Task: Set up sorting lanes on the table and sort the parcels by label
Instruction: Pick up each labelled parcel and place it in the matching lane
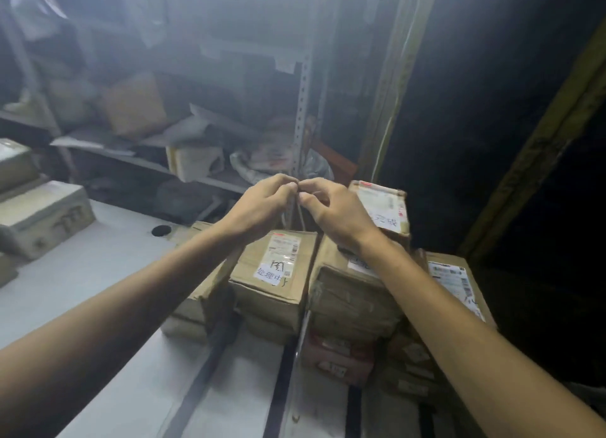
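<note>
Lane setup step: left hand [262, 204] & right hand [331, 208] both pinch a thin strip [299, 213], prob. tape, above brown cardboard labelled parcels [275, 273] stacked centre-right on white counter [98, 273]. Next: tear it, press down beside dark lane strips [278, 388].

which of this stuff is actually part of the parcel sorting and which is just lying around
Job: brown cardboard parcels with white labels; black strips along the white table; thin pale strip pinched by left hand and right hand.
Lying about: grey metal shelf rack; crumpled plastic bags and orange-brown padded envelope on it.
</note>
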Demonstrator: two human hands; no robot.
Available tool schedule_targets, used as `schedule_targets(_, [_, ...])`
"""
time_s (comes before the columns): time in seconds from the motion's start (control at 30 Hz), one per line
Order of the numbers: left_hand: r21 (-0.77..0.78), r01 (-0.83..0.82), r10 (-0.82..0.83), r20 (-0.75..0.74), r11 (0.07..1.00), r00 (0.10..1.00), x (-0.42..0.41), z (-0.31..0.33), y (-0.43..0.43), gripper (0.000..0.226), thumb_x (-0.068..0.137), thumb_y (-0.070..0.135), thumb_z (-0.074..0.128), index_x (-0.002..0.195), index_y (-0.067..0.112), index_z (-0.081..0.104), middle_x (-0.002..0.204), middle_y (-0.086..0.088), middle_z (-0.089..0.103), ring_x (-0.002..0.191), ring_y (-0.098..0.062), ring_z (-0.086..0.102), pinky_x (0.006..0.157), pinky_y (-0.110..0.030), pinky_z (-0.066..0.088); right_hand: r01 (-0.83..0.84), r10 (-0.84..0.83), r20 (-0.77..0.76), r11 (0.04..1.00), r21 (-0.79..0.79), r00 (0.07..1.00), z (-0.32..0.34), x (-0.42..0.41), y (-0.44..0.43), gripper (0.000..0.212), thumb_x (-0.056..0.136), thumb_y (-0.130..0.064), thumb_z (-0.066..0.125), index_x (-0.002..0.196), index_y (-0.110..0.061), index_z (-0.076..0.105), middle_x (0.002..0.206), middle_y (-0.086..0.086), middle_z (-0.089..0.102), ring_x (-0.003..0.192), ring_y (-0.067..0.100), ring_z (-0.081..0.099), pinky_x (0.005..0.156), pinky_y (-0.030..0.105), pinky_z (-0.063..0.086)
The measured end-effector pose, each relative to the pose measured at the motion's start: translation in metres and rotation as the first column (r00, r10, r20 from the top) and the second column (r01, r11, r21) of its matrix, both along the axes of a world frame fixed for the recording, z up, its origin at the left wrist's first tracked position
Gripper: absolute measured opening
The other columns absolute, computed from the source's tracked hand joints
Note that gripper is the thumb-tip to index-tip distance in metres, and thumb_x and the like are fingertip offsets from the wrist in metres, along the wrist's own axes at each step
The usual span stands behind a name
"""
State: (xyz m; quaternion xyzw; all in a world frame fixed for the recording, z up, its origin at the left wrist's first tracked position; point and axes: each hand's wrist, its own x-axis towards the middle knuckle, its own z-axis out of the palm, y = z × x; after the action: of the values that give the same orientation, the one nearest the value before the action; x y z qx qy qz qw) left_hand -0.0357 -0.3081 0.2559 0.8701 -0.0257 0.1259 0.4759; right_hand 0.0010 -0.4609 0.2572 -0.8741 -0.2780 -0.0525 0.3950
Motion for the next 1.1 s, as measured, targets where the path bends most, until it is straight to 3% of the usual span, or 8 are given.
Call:
schedule_targets(0.17, [0.021,-0.159,0.158,0.029,0.987,0.987,-0.066,0.001,0.106,0.028,0.101,0.024,0.043,0.118,0.017,0.064,0.108,0.001,0.067,0.099,-0.012,0.062,0.09,-0.035,0.051,-0.202,0.203,-0.038,0.979,0.019,0.979,0.003,-0.031,0.112,0.029,0.101,-0.03,0.055,0.125,-0.02,0.067,0.115,-0.005,0.069,0.101,0.01,0.064,0.08,0.022,0.049])
schedule_targets(0.27, [0.075,-0.292,0.292,0.012,0.953,0.956,-0.11,-0.001,0.176,0.03,0.103,0.023,0.04,0.123,0.017,0.061,0.115,0.0,0.064,0.106,-0.017,0.06,0.082,-0.03,0.049,-0.293,0.294,-0.049,0.956,0.027,0.955,0.002,-0.058,0.184,0.031,0.102,-0.029,0.054,0.128,-0.016,0.066,0.12,0.001,0.069,0.102,0.011,0.061,0.075,0.017,0.045])
schedule_targets(0.37, [0.11,-0.386,0.391,-0.028,0.916,0.92,-0.156,-0.006,0.245,0.031,0.104,0.027,0.038,0.125,0.02,0.06,0.117,0.005,0.06,0.11,-0.013,0.055,0.089,-0.029,0.043,-0.367,0.368,-0.082,0.93,0.032,0.926,-0.001,-0.087,0.255,0.032,0.102,-0.03,0.054,0.128,-0.016,0.066,0.12,-0.001,0.069,0.107,0.012,0.062,0.075,0.012,0.044])
schedule_targets(0.47, [0.141,-0.445,0.455,-0.055,0.885,0.889,-0.197,-0.009,0.3,0.031,0.104,0.025,0.039,0.123,0.017,0.062,0.117,0.003,0.061,0.109,-0.012,0.054,0.092,-0.029,0.04,-0.428,0.433,-0.11,0.901,0.062,0.895,-0.006,-0.114,0.318,0.029,0.101,-0.03,0.056,0.123,-0.017,0.068,0.112,-0.004,0.068,0.104,0.012,0.063,0.083,0.022,0.053])
schedule_targets(0.6, [0.155,-0.494,0.51,-0.088,0.856,0.856,-0.231,-0.017,0.357,0.032,0.1,0.03,0.041,0.117,0.018,0.066,0.112,-0.001,0.066,0.108,-0.021,0.06,0.097,-0.038,0.047,-0.495,0.493,-0.127,0.869,0.019,0.861,-0.018,-0.139,0.378,0.029,0.102,-0.029,0.055,0.124,-0.015,0.067,0.121,0.002,0.07,0.105,0.013,0.063,0.072,0.014,0.044])
schedule_targets(0.67, [0.146,-0.511,0.526,-0.101,0.847,0.844,-0.238,-0.025,0.381,0.03,0.102,0.026,0.041,0.115,0.018,0.067,0.115,-0.002,0.067,0.107,-0.022,0.061,0.095,-0.041,0.049,-0.515,0.508,-0.15,0.857,-0.004,0.848,-0.025,-0.143,0.403,0.03,0.102,-0.029,0.055,0.125,-0.013,0.067,0.124,0.004,0.069,0.108,0.014,0.063,0.076,0.022,0.043])
schedule_targets(0.87, [0.111,-0.559,0.569,-0.121,0.822,0.813,-0.224,-0.061,0.448,0.03,0.103,0.021,0.041,0.114,0.015,0.068,0.113,0.0,0.067,0.106,-0.016,0.059,0.093,-0.036,0.049,-0.534,0.507,-0.221,0.842,-0.083,0.833,-0.061,-0.118,0.476,0.03,0.103,-0.03,0.052,0.126,-0.015,0.065,0.13,0.004,0.067,0.116,0.017,0.062,0.084,0.026,0.046])
schedule_targets(1.1, [0.118,-0.557,0.569,-0.208,0.822,0.796,-0.157,-0.115,0.541,0.028,0.1,0.022,0.043,0.109,0.022,0.069,0.111,0.005,0.068,0.104,-0.012,0.06,0.09,-0.033,0.049,-0.526,0.47,-0.313,0.842,-0.123,0.825,-0.125,-0.043,0.569,0.031,0.102,-0.037,0.051,0.126,-0.021,0.063,0.132,0.0,0.065,0.103,0.008,0.057,0.086,0.027,0.05])
